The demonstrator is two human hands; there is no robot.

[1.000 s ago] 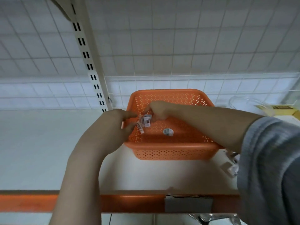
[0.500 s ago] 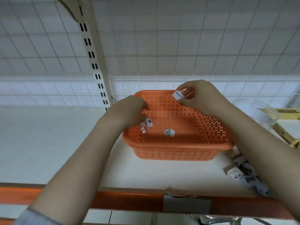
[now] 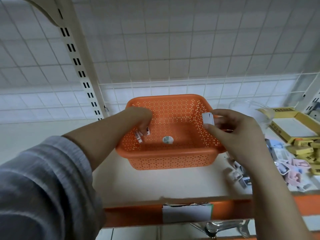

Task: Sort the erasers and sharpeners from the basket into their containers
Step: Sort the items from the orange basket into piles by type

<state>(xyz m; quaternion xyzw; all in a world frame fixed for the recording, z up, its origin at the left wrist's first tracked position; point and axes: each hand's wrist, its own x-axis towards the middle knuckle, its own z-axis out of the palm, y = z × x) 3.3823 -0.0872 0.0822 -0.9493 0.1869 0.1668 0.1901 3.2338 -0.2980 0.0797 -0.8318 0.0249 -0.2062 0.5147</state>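
Note:
An orange perforated basket [image 3: 173, 160] stands on the white shelf. My left hand [image 3: 140, 118] reaches down into its left side, fingers curled onto two small wrapped erasers [image 3: 141, 135] against the left wall. My right hand [image 3: 232, 129] hovers over the basket's right rim and pinches a small white eraser [image 3: 208, 119] between thumb and fingers. A round sticker [image 3: 167, 139] lies on the basket floor.
A clear plastic container [image 3: 249, 108] sits behind my right hand. Yellow cardboard boxes [image 3: 294, 127] stand at the far right. Several small packaged erasers and sharpeners [image 3: 284, 163] lie scattered on the shelf right of the basket. The orange shelf edge [image 3: 138, 213] runs along the front.
My right hand lifted a white eraser out of the basket and carried it right, over the right rim. My left hand stayed inside on the remaining erasers.

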